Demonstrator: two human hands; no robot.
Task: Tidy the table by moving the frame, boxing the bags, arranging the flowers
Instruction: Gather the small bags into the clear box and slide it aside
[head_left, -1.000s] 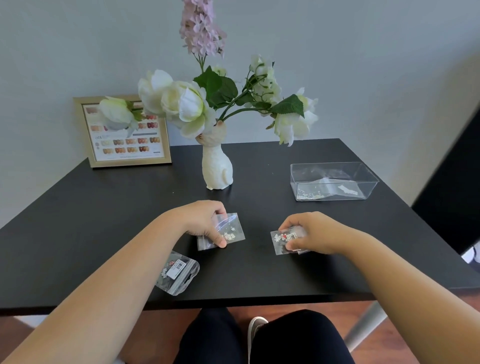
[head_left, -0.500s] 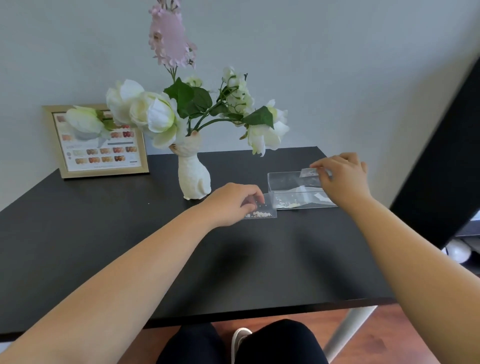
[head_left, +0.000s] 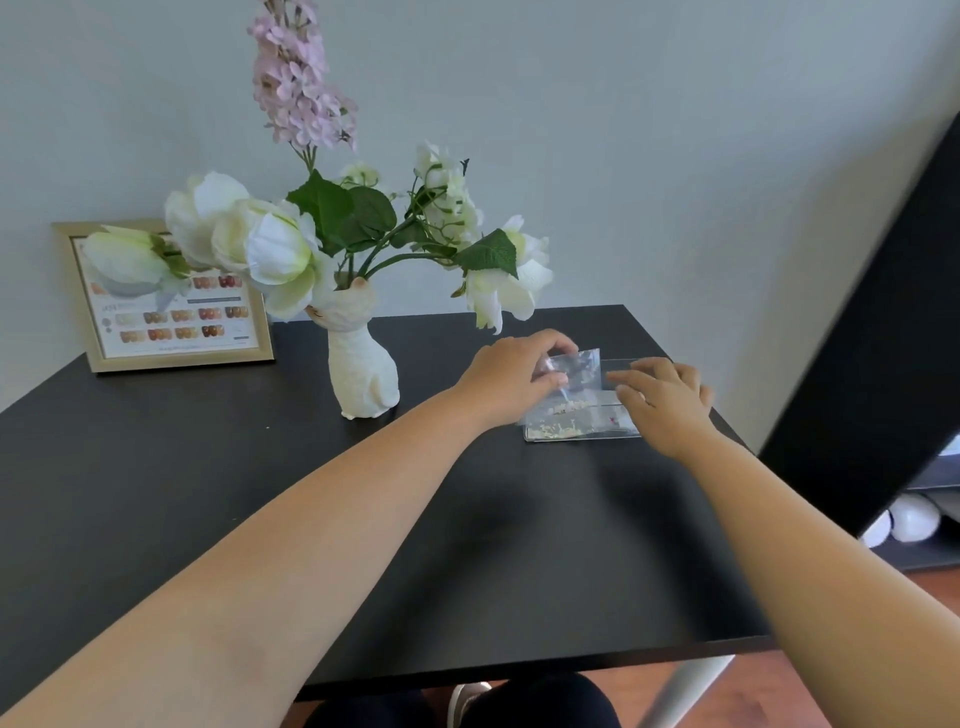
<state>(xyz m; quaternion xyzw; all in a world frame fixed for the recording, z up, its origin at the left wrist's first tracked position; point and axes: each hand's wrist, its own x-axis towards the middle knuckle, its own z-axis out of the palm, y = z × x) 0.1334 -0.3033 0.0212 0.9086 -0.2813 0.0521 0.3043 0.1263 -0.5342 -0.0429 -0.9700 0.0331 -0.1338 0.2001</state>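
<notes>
Clear box (head_left: 582, 423): walls nearly invisible, outline blurred; right end hidden behind right hand (head_left: 667, 402). Contents read only as pale specks, too small to identify.

Small bag (head_left: 576, 369) pinched by left hand (head_left: 511, 379): motion-blurred, left part covered by the fingers; contents unreadable.

Frame (head_left: 166, 301): upper part masked by white flowers (head_left: 249, 244); print too small to read.

Pink flower spike (head_left: 298, 78): tip cut off by top edge.

Tabletop (head_left: 208, 493): left corner cut off by the picture's edge.

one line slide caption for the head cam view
Left hand lowers a small clear bag into the clear box as right hand steadies it.
</notes>
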